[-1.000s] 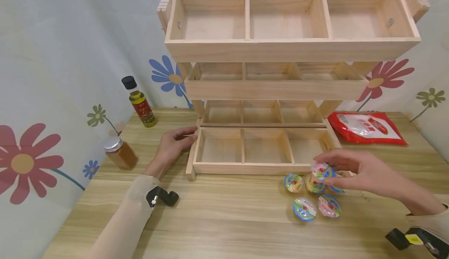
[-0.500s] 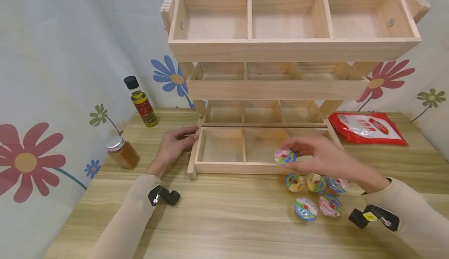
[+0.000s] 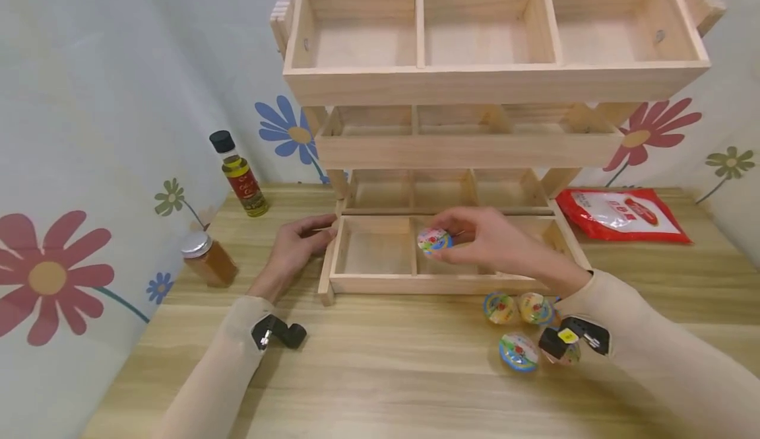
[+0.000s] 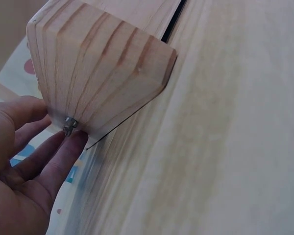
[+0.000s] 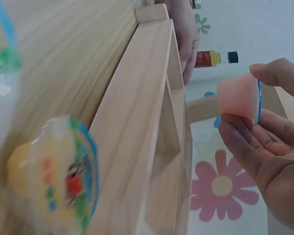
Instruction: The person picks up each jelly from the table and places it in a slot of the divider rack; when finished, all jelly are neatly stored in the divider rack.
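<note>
Between thumb and fingers, my right hand (image 3: 495, 241) pinches a jelly cup (image 3: 434, 241) over the middle compartment of the lowest front tray. In the right wrist view this jelly cup (image 5: 236, 96) shows a pink body and a blue-rimmed lid. My left hand (image 3: 292, 249) rests its fingertips against the left side of the wooden rack (image 3: 380, 285). Close up, the left fingers (image 4: 63, 161) touch the side panel (image 4: 98, 63) beside a metal bolt (image 4: 69, 125). Several more jelly cups (image 3: 518, 352) lie on the table before the rack, some partly hidden by the right sleeve.
Above the lowest tray rise further tiers, topped by a three-compartment tray (image 3: 493, 88). To the left stand an olive oil bottle (image 3: 245, 185) and a silver-lidded jar (image 3: 210, 262). A red and white bag (image 3: 623, 214) lies right of the rack on the wooden table (image 3: 368, 373).
My right hand has lifted the jelly cup from the group at the right and carried it left to the tray's middle compartment. The left hand has stayed at the rack's side.
</note>
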Tool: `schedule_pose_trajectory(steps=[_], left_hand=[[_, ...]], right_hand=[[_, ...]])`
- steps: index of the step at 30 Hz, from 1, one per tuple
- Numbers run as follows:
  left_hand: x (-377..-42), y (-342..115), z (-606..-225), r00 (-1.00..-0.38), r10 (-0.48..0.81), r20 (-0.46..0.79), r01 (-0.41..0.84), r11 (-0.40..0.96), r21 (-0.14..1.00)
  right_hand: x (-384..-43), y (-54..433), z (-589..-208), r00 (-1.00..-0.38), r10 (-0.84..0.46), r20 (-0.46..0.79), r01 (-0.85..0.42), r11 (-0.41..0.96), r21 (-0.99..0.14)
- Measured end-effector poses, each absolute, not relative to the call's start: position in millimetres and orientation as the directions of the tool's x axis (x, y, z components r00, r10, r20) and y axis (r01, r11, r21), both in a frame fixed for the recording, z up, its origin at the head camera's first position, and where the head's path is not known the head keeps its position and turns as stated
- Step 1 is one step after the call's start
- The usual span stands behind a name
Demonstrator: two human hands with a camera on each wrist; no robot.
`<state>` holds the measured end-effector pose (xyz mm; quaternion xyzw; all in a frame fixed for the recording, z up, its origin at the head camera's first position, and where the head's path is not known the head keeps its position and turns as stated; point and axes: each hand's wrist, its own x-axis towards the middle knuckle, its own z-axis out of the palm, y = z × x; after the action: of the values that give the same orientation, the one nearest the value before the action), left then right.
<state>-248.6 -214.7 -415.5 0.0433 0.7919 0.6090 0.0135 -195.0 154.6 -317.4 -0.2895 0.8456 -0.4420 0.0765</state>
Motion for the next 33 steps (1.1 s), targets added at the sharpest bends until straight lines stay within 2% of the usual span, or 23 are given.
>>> schedule_pose_trajectory(steps=[7, 16, 26, 33], left_hand=[[-248.7, -216.2, -417.8, -0.996, 0.078, 0.038, 0.058, 0.266, 0.962], [-248.3, -215.7, -416.5, -0.997, 0.077, 0.031, 0.050, 0.254, 0.966], [-249.8, -213.6, -414.3, -0.995, 0.087, 0.053, 0.074, 0.265, 0.961], [-249.1, -215.1, -415.0, -0.995, 0.088, 0.045, 0.065, 0.242, 0.968]], right_hand=[[-208.3, 128.3, -313.8, -0.801, -0.574, 0.172, -0.459, 0.404, -0.791], [-221.9, 90.8, -323.8, -0.773, -0.624, 0.113, -0.456, 0.422, -0.784], [-237.3, 61.2, -335.2, -0.783, -0.617, 0.074, -0.451, 0.483, -0.751], [-246.0, 43.7, -351.3, -0.834, -0.549, 0.048, -0.377, 0.505, -0.776]])
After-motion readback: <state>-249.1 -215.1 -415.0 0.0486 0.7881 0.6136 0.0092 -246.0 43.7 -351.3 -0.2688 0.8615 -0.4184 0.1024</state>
